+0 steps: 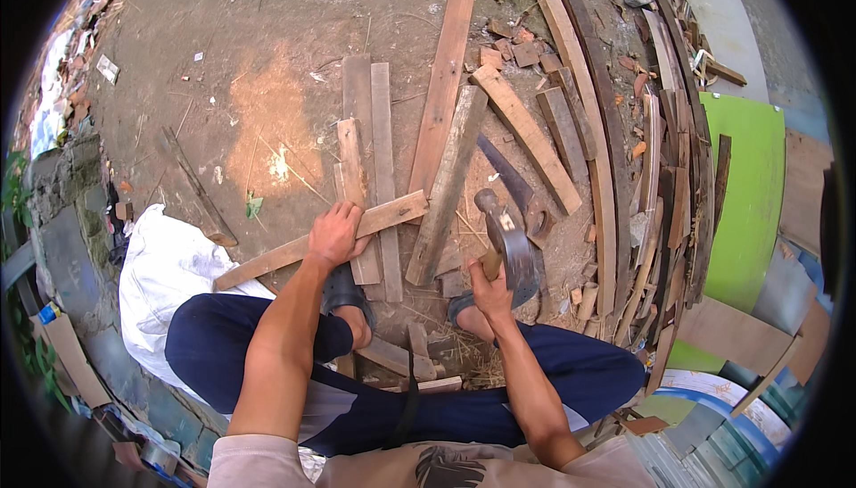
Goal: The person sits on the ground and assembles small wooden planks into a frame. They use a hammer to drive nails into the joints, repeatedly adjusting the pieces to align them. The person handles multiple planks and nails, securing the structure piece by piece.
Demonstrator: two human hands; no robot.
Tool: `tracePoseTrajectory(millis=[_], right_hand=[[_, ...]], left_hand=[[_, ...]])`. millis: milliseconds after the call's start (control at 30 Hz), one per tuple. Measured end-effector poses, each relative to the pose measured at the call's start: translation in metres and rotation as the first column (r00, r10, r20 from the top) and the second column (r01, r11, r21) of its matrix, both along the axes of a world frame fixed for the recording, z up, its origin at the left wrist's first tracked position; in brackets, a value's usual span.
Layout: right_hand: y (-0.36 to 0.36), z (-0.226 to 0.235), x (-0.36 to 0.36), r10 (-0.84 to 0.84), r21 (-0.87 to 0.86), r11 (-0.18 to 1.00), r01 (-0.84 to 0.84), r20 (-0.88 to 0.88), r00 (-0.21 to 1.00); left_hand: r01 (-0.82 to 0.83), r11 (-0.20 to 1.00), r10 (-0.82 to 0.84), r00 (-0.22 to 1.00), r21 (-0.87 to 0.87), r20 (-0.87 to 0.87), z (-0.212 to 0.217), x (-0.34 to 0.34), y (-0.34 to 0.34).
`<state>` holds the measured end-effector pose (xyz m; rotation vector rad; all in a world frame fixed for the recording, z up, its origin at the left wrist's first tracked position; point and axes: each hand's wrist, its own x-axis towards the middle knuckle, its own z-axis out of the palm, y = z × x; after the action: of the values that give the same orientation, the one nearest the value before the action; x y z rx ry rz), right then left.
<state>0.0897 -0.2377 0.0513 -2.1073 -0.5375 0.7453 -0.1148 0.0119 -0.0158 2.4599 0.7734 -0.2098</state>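
Here, close to the knees, the right hand (489, 293) is wrapped around a hammer (508, 236) raised head-up, while the left hand (334, 234) — palm down, fingers curled — pins a plank (392, 214) lying crosswise, left to right, over upright boards (382, 131) beyond — hammer right of it.

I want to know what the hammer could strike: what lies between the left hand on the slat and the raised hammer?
In the head view, one weathered grey wooden plank lies between left hand and steel-headed hammer.
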Motion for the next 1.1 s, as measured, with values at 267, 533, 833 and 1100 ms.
tracePoseTrajectory(millis=[267, 533, 833, 1100], right_hand=[[0.040, 0.008, 0.023, 0.000, -0.393, 0.918, -0.061, -0.154, 0.988], [0.034, 0.021, 0.006, 0.142, 0.159, 0.965, -0.211, 0.359, 0.922], [0.046, 0.022, 0.009, 0.076, -0.193, 0.979, -0.070, 0.023, 0.997], [0.039, 0.007, 0.006, 0.038, -0.359, 0.929, -0.092, -0.155, 0.987]], left_hand=[[0.024, 1.000, -0.024, 1.000, 0.015, -0.015, 0.002, 0.001, 0.002], [0.031, 0.999, -0.032, 0.999, 0.034, 0.033, -0.001, 0.000, 0.002], [0.063, 0.998, -0.063, 0.998, 0.003, -0.002, 0.001, -0.002, 0.004], [0.090, 0.996, -0.091, 0.996, -0.012, -0.013, 0.003, -0.002, -0.001]])
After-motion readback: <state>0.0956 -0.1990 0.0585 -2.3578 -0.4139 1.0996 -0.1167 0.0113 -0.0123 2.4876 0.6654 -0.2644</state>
